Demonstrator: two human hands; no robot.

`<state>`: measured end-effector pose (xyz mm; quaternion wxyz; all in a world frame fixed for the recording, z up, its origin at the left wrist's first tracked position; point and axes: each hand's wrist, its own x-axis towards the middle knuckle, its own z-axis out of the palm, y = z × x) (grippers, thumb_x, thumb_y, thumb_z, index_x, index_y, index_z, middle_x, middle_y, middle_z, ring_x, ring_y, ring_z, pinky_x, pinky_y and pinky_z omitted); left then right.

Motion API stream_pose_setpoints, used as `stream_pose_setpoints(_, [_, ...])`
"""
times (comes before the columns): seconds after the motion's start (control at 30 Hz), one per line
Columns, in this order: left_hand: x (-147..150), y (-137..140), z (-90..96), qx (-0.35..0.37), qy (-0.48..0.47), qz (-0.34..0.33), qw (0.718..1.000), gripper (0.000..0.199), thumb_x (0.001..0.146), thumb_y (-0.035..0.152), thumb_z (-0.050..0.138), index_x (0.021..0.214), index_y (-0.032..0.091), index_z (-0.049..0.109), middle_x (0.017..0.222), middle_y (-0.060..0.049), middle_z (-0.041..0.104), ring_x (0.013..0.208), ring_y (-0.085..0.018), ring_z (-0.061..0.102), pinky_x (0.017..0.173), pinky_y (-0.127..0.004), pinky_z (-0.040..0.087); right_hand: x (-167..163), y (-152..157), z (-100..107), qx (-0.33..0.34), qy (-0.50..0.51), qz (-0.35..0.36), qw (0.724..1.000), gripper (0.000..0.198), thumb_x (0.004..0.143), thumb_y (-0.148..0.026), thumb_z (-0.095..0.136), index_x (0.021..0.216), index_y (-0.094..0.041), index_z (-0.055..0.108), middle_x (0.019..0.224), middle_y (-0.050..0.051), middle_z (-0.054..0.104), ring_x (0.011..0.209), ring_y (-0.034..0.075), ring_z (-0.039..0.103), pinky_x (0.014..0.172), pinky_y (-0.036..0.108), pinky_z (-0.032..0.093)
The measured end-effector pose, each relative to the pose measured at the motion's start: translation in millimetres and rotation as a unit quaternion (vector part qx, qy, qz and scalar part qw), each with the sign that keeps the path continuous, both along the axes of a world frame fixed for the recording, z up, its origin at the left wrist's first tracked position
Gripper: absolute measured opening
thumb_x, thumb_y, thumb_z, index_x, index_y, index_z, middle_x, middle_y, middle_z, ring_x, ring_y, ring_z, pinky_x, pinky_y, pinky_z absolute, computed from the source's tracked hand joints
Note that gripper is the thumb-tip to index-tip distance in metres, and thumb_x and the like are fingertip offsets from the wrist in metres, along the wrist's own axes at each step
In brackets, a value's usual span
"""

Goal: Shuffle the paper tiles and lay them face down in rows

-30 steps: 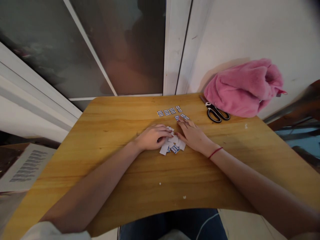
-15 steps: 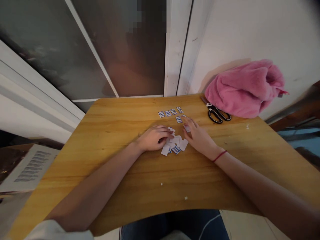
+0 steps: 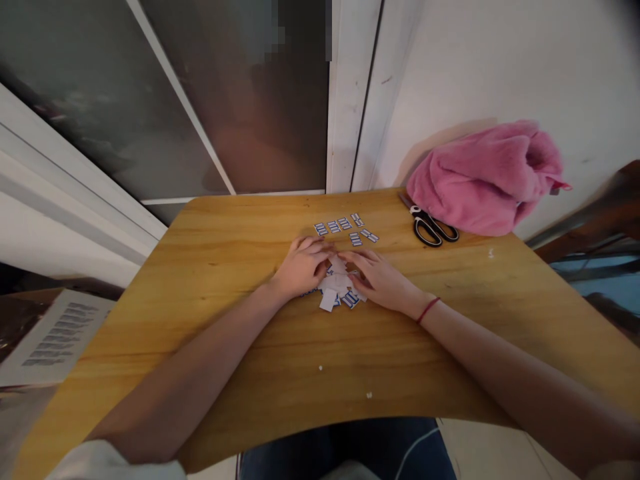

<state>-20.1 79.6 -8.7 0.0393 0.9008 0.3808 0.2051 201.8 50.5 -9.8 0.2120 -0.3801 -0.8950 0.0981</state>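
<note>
A loose pile of small white paper cards (image 3: 329, 299) lies mid-table, some blank side up and some showing blue stripes. On its left my left hand (image 3: 304, 268) curves over the cards, fingers bent and apart, fingertips touching the upper edge. From the right my right hand (image 3: 384, 281) cups the pile, its thumb apart from the fingers. The fingertips of both hands nearly meet above the pile and hide part of it. Beyond them, several striped cards (image 3: 333, 227) lie face up in a row, with two more, including a tilted card (image 3: 370, 236), just nearer.
Black-handled scissors (image 3: 434, 230) lie at the back right beside a bundled pink plush cloth (image 3: 483, 180). Small white scraps (image 3: 369, 395) dot the wooden table (image 3: 240, 373). A cardboard box (image 3: 60, 333) stands left of the table; a glass-panelled door (image 3: 270, 133) is behind it.
My right hand has drawn left and closer onto the pile, uncovering the tilted striped card. A pale card beneath it has joined the pile. My left hand has shifted slightly away from me.
</note>
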Motion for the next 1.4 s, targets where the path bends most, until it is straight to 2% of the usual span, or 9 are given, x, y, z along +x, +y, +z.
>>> stream_pose_setpoints(0.17, [0,2,-2.4,-0.009,0.023,0.004,1.0,0.035,0.084,0.017,0.05,0.114,0.023,0.068,0.131,-0.005,0.061,0.128,-0.029,0.045,0.105,-0.051,0.034,-1,-1,-1,0.033,-0.015,0.007,0.999,0.044,0.087,-0.016,0.047,0.131,-0.017,0.048,0.121,0.01,0.059,0.112,0.023,0.051,0.097,0.042,0.043])
stream_pose_setpoints(0.37, [-5,2,0.4,0.003,0.009,0.006,1.0,0.033,0.08,0.012,0.05,0.099,0.026,0.073,0.113,-0.001,0.071,0.114,-0.024,0.056,0.1,-0.048,0.038,4,-2,0,0.034,0.013,0.0,0.999,0.038,0.084,-0.011,0.047,0.12,-0.017,0.057,0.107,0.009,0.065,0.101,0.021,0.057,0.091,0.039,0.046])
stream_pose_setpoints(0.6, [-4,0,2.3,0.002,0.04,-0.057,0.998,0.039,0.081,0.012,0.05,0.112,0.026,0.069,0.124,-0.002,0.065,0.123,-0.026,0.049,0.103,-0.045,0.036,5,-2,0,0.039,0.028,0.002,0.999,0.033,0.086,-0.012,0.045,0.116,-0.016,0.059,0.106,0.008,0.066,0.1,0.021,0.058,0.089,0.038,0.048])
stream_pose_setpoints(0.93, [-2,-1,3.6,0.038,0.074,-0.049,0.995,0.037,0.083,0.012,0.052,0.114,0.025,0.067,0.127,-0.006,0.061,0.128,-0.031,0.044,0.106,-0.051,0.033,5,-3,2,0.018,0.056,0.027,0.998,0.029,0.084,-0.011,0.047,0.107,-0.016,0.063,0.1,0.009,0.065,0.096,0.02,0.059,0.084,0.035,0.05])
stream_pose_setpoints(1.13, [-5,-1,5.0,0.04,0.087,-0.052,0.994,0.038,0.085,0.013,0.052,0.119,0.025,0.065,0.129,-0.008,0.059,0.132,-0.031,0.04,0.11,-0.051,0.029,8,-5,5,0.125,0.074,0.087,0.986,0.032,0.081,-0.009,0.046,0.107,-0.019,0.063,0.09,0.006,0.066,0.092,0.019,0.059,0.092,0.039,0.046])
stream_pose_setpoints(1.2, [-8,4,2.6,0.013,0.048,-0.038,0.998,0.037,0.086,0.013,0.049,0.117,0.025,0.065,0.128,-0.007,0.061,0.13,-0.028,0.043,0.109,-0.048,0.033,11,3,2,0.144,0.094,0.042,0.984,0.029,0.083,-0.01,0.045,0.105,-0.019,0.062,0.092,0.006,0.067,0.092,0.019,0.059,0.09,0.039,0.046])
stream_pose_setpoints(1.27, [-11,13,0.0,-0.03,-0.031,0.0,0.999,0.036,0.087,0.015,0.047,0.118,0.023,0.063,0.125,-0.006,0.063,0.123,-0.023,0.05,0.106,-0.044,0.038,15,18,-4,0.13,0.13,-0.053,0.981,0.029,0.086,-0.012,0.042,0.108,-0.017,0.06,0.103,0.009,0.066,0.1,0.021,0.058,0.093,0.041,0.046])
stream_pose_setpoints(1.33, [-12,26,-2.0,-0.07,-0.105,0.081,0.989,0.037,0.089,0.021,0.047,0.124,0.018,0.059,0.123,-0.009,0.064,0.117,-0.022,0.054,0.104,-0.041,0.041,18,37,-10,0.078,0.163,-0.157,0.971,0.034,0.088,-0.02,0.042,0.118,-0.013,0.056,0.125,0.014,0.057,0.121,0.024,0.049,0.105,0.046,0.038])
stream_pose_setpoints(1.4, [-7,42,-2.9,-0.101,-0.128,0.182,0.97,0.047,0.087,0.031,0.052,0.131,0.012,0.052,0.128,-0.015,0.06,0.123,-0.027,0.051,0.107,-0.044,0.037,16,59,-13,-0.012,0.147,-0.218,0.965,0.048,0.089,-0.032,0.044,0.13,-0.007,0.048,0.143,0.02,0.04,0.137,0.028,0.033,0.113,0.049,0.027])
